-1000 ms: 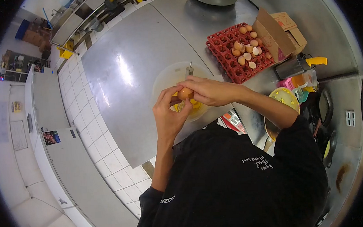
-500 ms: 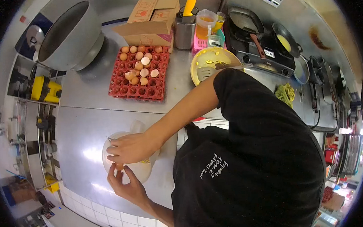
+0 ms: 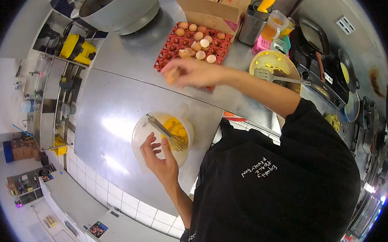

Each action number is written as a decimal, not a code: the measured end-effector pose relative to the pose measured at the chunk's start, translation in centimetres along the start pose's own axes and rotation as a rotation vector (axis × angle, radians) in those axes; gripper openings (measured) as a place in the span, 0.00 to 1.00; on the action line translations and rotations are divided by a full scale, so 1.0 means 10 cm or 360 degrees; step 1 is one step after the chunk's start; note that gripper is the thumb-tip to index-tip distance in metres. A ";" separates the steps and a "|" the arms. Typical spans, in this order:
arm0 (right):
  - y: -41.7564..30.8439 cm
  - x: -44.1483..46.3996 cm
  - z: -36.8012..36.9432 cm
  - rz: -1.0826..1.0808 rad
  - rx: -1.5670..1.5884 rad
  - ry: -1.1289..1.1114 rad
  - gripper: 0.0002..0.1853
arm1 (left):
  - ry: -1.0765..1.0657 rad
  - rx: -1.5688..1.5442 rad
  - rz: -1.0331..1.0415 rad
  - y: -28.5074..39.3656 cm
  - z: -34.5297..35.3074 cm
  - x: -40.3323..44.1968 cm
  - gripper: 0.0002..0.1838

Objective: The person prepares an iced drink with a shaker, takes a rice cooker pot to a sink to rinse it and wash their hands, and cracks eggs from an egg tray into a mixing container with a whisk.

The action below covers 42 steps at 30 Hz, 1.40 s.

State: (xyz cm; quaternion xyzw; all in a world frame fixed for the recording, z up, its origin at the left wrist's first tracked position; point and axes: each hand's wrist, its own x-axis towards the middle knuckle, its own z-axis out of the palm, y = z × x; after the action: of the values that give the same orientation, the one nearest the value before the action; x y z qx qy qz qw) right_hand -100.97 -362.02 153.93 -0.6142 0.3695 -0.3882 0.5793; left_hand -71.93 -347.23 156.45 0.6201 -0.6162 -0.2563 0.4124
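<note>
My right hand [image 3: 191,73], smeared by motion, reaches across the near edge of the red egg tray [image 3: 166,56] with a brown eggshell [image 3: 172,75] in its fingers. The tray holds several brown eggs and some pale open shells. My left hand [image 3: 160,155] is over the near side of a whitish bowl [image 3: 138,135], fingers apart with nothing in them. Inside the bowl lie several yellow egg yolks [image 3: 175,125]. A metal whisk [image 3: 157,124] leans in it, wires among the yolks and handle toward the far rim.
Beyond the tray stand a cardboard box [image 3: 214,14] and a knife holder [image 3: 253,26] with a yellow-handled knife. A yellow-smeared bowl [image 3: 278,59] carries a slotted spatula [image 3: 284,79]. Pans [image 3: 314,33] sit on the stove at right; a large grey pot [image 3: 122,13] is at the back left.
My right hand has left the bowl and moved up to the egg tray with the eggshell. My left hand has opened. The view has shifted, and the yolks and whisk now show.
</note>
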 end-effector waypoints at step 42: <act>-0.30 -0.37 0.95 -0.0730 -0.1386 -0.0272 0.20 | -0.0031 0.0084 0.0119 0.08 0.01 -0.01 0.19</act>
State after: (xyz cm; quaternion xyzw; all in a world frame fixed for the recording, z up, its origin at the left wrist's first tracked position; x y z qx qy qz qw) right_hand -93.95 -354.49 156.45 -0.8941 0.3039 -0.2636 0.1971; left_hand -72.47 -347.11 156.98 0.6048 -0.6494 -0.2304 0.3993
